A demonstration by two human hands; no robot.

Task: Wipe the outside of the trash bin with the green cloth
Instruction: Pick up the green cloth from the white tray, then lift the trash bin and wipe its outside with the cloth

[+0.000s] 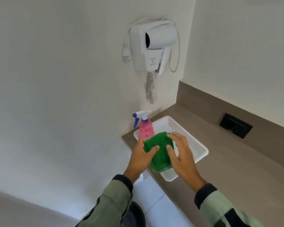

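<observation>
Wall (56,79): plain white, fills the left side.

Trash bin (134,215): dark round rim only, at the bottom edge between the two sleeves, low beside the counter; the rest is hidden.

Spray bottle (146,128): pink body, white head with blue trigger, upright on the near-left corner of the tray, just behind the cloth.

Left hand (142,157): fingers curled around the left edge of the cloth, thumb pressed on top, gripping it.

Green cloth (157,153): folded pad, held between both hands above the tray (whether its underside touches the tray cannot be told).

Hair dryer (152,46): white, in its wall holder above, coiled cord hanging below.

Right hand (180,154): fingers spread fairly wide, laid on the cloth's right side, thumb on the top face.

Tray (195,149): white, shallow, rectangular, set at the counter's left end, one corner past the front edge.

Counter (236,161): grey-brown, with a low backsplash.

Socket (235,125): black, in the backsplash, well apart from the tray.
</observation>
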